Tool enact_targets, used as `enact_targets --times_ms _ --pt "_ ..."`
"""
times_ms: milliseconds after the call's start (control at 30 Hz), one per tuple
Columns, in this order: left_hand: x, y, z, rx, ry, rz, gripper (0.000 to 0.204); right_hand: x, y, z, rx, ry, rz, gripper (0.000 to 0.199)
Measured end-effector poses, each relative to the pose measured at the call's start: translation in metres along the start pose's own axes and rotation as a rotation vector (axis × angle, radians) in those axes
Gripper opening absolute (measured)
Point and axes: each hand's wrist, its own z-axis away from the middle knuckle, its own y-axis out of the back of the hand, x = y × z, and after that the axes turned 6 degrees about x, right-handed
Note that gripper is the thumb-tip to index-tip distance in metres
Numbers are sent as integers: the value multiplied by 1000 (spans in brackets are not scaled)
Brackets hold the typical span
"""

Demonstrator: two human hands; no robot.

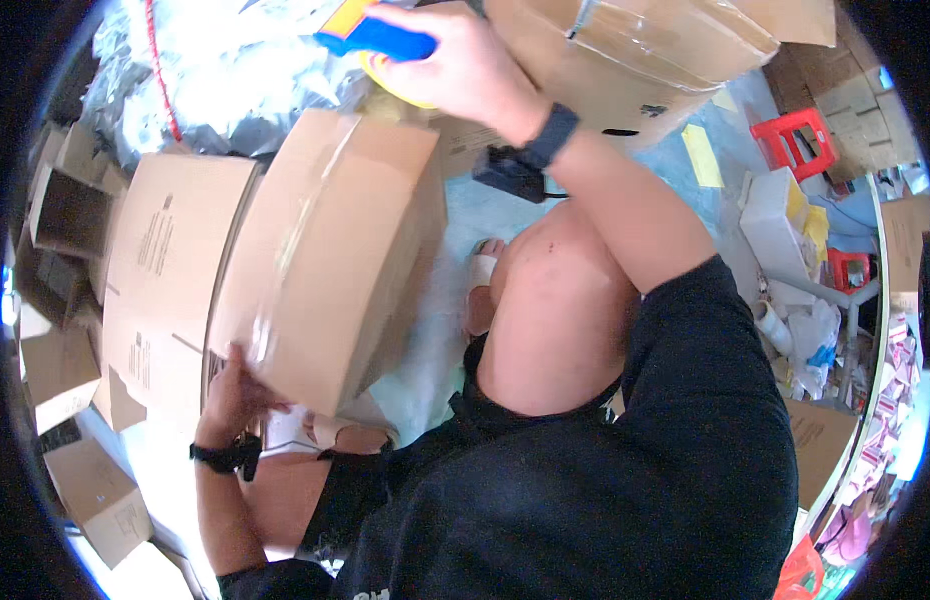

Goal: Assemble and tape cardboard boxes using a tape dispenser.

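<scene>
My right arm comes in from the right, elbow bent, forearm slanting up and leftward past my raised knee (560, 315). A black strap (553, 135) circles that wrist. My right hand (455, 65) is held high, beyond the carton's far end, its fingers closed around the handle of a blue-handled tool (390, 40) (a tape dispenser, by its look) with orange and yellow parts.

My left forearm rises nearly straight from the lower edge, with a black band (225, 458) at the wrist. My left hand (243, 400) touches the near left corner of the brown carton (330, 250); one digit lies up against it, others reach along its lower edge, and I cannot tell how tightly they grip.

The carton sits tilted between my hands, clear tape (290, 250) running down its face, just beside flat cardboard (170, 260) on my left.
</scene>
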Motion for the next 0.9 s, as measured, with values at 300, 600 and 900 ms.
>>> enact_targets --times_ms 300,600,900 --pt "-4 -73 17 -589 181 -234 87 -165 26 52 -702 77 -28 62" --pt "-15 -90 102 -768 -544 150 61 -225 27 165 -924 -337 -40 83" --pt "-19 -108 91 -532 -363 196 19 -237 50 197 -1067 -331 30 89"
